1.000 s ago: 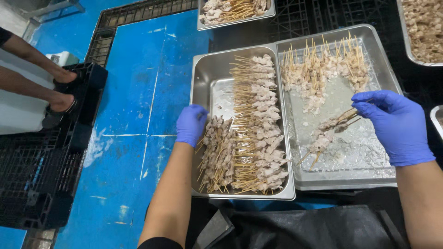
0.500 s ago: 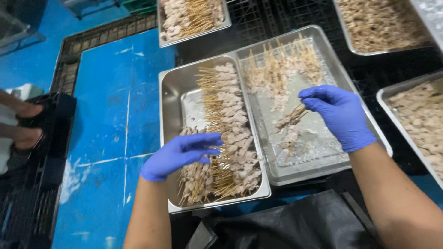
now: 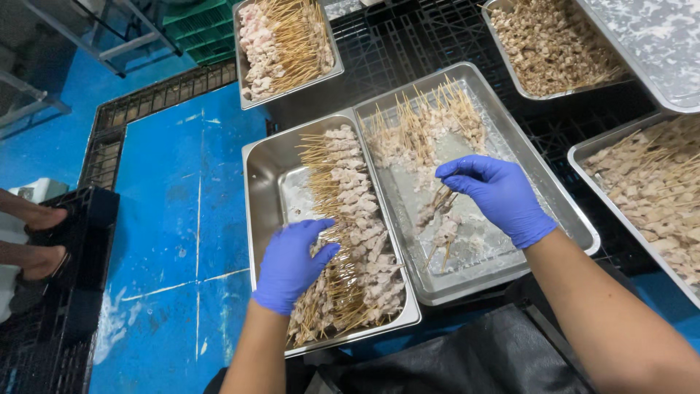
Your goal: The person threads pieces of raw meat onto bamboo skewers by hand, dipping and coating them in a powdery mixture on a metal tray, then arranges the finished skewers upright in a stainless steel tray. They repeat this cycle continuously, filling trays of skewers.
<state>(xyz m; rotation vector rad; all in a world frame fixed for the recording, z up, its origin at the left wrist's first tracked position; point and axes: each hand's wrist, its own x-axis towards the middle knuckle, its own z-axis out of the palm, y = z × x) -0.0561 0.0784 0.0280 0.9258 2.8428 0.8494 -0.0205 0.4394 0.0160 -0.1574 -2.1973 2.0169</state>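
Both my hands wear blue gloves. My left hand point(image 3: 293, 263) rests flat, fingers spread, on a pile of meat skewers point(image 3: 348, 241) in the left steel tray point(image 3: 262, 190). My right hand point(image 3: 496, 195) hovers over the right steel tray point(image 3: 554, 191), pinching a small bunch of meat skewers point(image 3: 440, 211) by the sticks. More skewers point(image 3: 423, 128) lie at that tray's far end.
Further trays of skewers stand at top centre point(image 3: 286, 44), top right point(image 3: 554, 47) and far right point(image 3: 656, 190). The trays sit on black plastic grating point(image 3: 408, 36). A blue floor point(image 3: 168, 219) lies to the left. Another person's bare feet point(image 3: 36, 241) rest on a black crate point(image 3: 65, 292).
The view has swung left and down, so the trays sit more to the right. My left hand opened and settled onto the left tray's skewers. My right hand still holds its bunch.
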